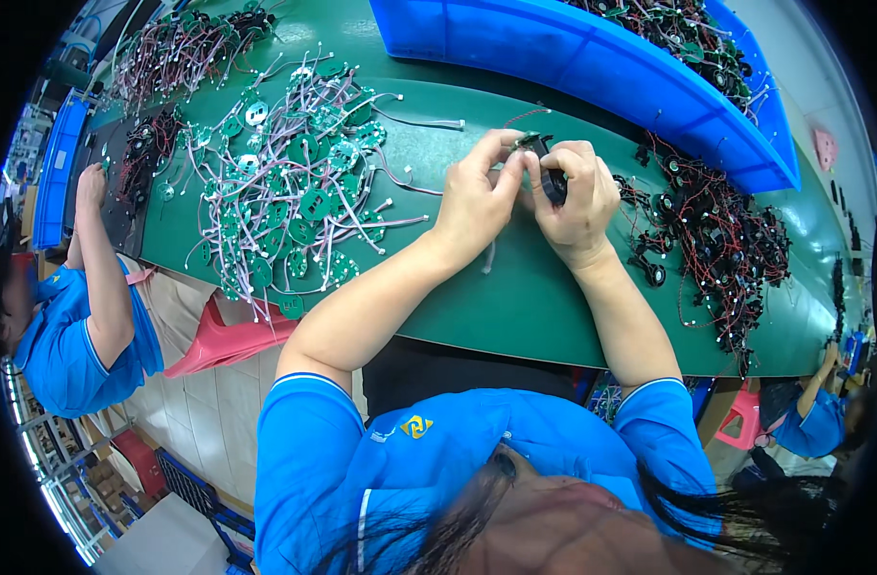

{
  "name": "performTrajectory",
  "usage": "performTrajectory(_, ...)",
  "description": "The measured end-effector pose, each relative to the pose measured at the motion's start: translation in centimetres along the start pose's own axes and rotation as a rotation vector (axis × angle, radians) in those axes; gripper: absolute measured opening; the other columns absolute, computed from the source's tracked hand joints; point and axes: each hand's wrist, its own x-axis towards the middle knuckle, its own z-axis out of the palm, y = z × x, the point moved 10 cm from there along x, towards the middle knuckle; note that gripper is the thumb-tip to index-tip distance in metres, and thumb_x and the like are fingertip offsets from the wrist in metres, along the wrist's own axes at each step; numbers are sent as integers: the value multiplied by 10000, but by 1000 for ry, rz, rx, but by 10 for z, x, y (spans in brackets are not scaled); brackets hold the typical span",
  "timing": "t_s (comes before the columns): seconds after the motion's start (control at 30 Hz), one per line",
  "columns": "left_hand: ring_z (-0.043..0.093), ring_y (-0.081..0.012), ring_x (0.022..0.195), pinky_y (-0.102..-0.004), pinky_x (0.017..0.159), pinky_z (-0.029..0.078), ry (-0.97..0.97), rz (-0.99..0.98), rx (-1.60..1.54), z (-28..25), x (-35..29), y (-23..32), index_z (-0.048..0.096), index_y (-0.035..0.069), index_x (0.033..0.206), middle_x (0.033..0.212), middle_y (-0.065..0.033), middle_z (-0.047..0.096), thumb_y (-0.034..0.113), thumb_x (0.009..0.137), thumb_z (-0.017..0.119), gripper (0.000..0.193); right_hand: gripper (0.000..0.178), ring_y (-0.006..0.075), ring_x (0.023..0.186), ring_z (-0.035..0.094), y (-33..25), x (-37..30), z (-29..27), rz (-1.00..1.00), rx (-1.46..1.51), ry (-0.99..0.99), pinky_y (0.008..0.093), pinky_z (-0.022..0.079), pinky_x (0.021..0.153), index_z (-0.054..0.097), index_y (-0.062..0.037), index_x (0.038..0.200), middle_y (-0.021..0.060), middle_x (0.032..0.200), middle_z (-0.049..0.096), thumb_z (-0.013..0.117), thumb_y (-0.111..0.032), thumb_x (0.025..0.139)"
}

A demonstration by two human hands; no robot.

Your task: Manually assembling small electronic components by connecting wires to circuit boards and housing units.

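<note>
Over the green table (458,278), my two hands meet close together at mid-table. My left hand (479,192) pinches a small green circuit board (527,141) with thumb and forefinger. In my right hand (579,203) is a round black speaker-like part (554,185), its fingers curled round it. The board and the black part are close together; my fingers hide whether they touch. A thin dark red wire rises behind the fingertips, and a pale wire end hangs below my hands.
Left lies a pile of round green boards with pale wires (304,206). Right lies a heap of black parts with red wires (721,249). A blue bin (573,57) of wired boards stands at the far edge. Co-workers sit left (89,316) and far right (810,422).
</note>
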Motion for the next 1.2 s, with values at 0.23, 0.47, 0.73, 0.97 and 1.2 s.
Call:
performTrajectory(0.23, 558, -91, 568, -187, 494, 469, 7, -211, -149, -1, -1, -20, 522, -6, 1093, 752, -71, 604, 35, 894, 480, 207, 186, 124, 540, 493, 23, -5, 11, 353, 348, -44, 229, 394, 486, 494, -58, 930, 50, 724, 560, 630, -119, 819)
performTrajectory(0.47, 606, -119, 646, -205, 610, 515, -10, -113, -15, -3, 4, -22, 509, -37, 1107, 823, -103, 627, 27, 898, 463, 224, 147, 74, 515, 476, 52, -29, 43, 861, 855, -180, 191, 388, 449, 470, -25, 928, 62, 662, 558, 545, -148, 897)
performTrajectory(0.73, 609, -128, 705, -211, 643, 503, -5, -67, 31, -1, 1, -21, 501, -33, 1145, 848, -101, 633, -13, 879, 444, 273, 127, 76, 434, 440, 55, -38, 52, 1001, 1084, -192, 173, 344, 393, 451, -35, 910, 64, 604, 544, 501, -151, 919)
performTrajectory(0.97, 557, -111, 638, -211, 571, 449, 12, -18, 85, -1, -2, -17, 504, -10, 1165, 790, -64, 620, -39, 857, 437, 317, 122, 73, 409, 429, 57, -39, 54, 999, 1085, -162, 169, 323, 370, 446, -40, 895, 61, 588, 545, 496, -148, 921)
performTrajectory(1.2, 475, -102, 549, -228, 491, 377, 0, -11, 97, 2, -4, -6, 509, 19, 1172, 681, -37, 573, -47, 835, 464, 346, 126, 73, 411, 429, 55, -34, 52, 888, 967, -200, 170, 325, 374, 440, -46, 885, 57, 589, 542, 508, -148, 913)
